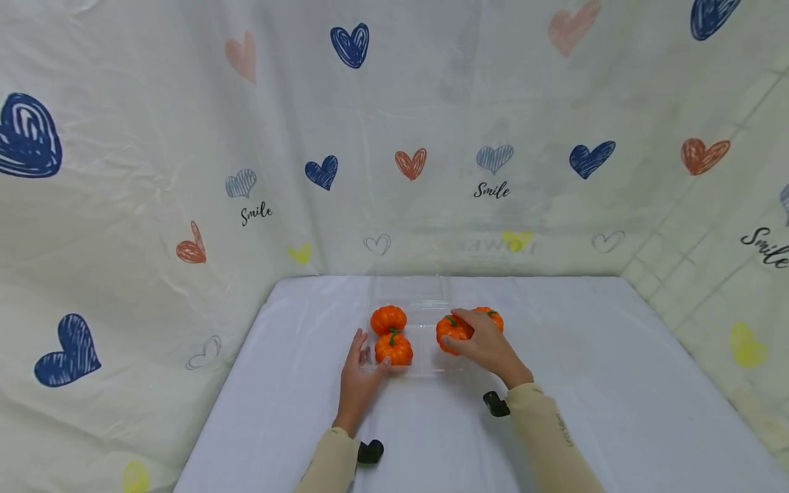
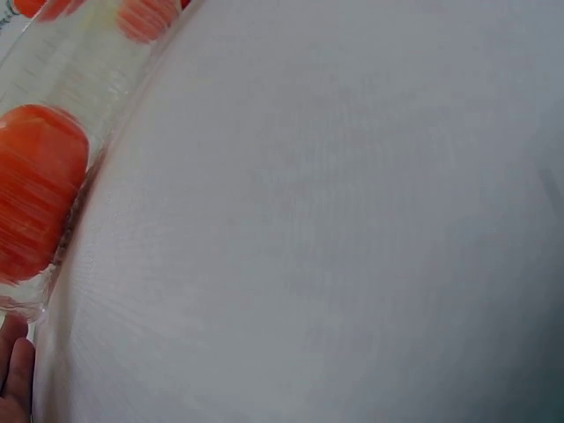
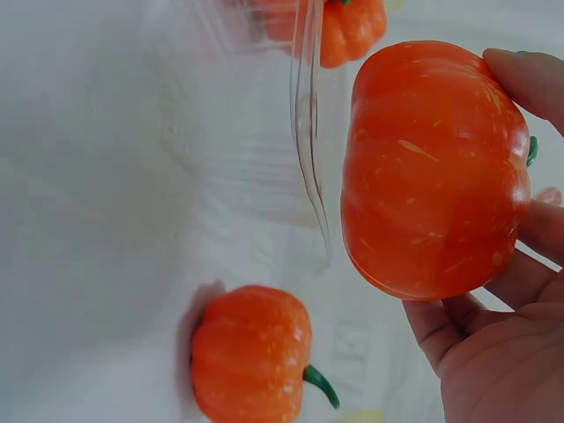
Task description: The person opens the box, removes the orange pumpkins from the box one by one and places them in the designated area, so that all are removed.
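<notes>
Being gripped between the thumb and fingers of the right hand (image 1: pixel 487 346), one orange pumpkin (image 1: pixel 452 333) is held at the right end of a clear container (image 1: pixel 425 350), its green stem turned toward the palm and its body seemingly raised clear of the rim. By the left hand (image 1: pixel 357 383), extended rather than curled, the near left corner of the container is braced, with the fingers along the left wall and the thumb at the near edge; how firmly it is pressed cannot be told. If this pumpkin is to be seated, it is best carried over the right wall with the stem up, lowered into the bare right half and released only once its base is felt to rest, since the thin plastic could be bent or tipped by a knock. Light bracing pressure is called for on the left. In the container's left half, two pumpkins are set one behind the other, a rear one (image 1: pixel 388 320) and a front one (image 1: pixel 393 350), and should not be nudged. Beyond the right hand, a fourth pumpkin (image 1: pixel 495 316) is placed outside the container, toward the far edge of the white-covered table (image 1: pixel 616 383); the open lid (image 1: pixel 409 291) is stretched back toward that edge.
</notes>
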`<state>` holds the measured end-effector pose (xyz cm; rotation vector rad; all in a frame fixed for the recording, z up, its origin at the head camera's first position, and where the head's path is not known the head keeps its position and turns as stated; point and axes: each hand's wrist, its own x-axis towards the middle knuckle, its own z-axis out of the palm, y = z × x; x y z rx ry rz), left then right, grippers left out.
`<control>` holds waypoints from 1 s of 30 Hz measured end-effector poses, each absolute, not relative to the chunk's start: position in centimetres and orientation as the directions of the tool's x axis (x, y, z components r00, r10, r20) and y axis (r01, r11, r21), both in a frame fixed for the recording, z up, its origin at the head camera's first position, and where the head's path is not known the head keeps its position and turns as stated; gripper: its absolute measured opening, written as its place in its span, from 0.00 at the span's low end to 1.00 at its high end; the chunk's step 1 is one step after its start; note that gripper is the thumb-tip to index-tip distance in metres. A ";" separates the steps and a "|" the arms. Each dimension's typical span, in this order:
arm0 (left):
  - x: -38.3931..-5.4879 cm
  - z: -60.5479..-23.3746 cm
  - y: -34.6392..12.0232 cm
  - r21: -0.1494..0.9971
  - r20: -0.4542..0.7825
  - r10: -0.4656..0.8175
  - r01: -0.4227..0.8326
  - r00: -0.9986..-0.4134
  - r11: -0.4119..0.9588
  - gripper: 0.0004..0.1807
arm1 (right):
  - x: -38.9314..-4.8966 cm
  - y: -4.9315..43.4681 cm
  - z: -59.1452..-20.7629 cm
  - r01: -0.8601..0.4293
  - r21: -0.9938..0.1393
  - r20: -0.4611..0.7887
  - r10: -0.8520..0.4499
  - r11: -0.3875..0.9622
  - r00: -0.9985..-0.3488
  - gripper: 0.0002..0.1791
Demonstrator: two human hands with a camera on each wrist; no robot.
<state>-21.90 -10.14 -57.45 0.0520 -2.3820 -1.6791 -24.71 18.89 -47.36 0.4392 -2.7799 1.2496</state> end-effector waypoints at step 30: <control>-21.9 -57.8 -10.4 0.938 0.164 -0.150 0.108 -0.975 0.329 0.50 | -23.0 24.8 -51.4 -0.232 -0.673 0.187 -0.142 0.702 -0.972 0.38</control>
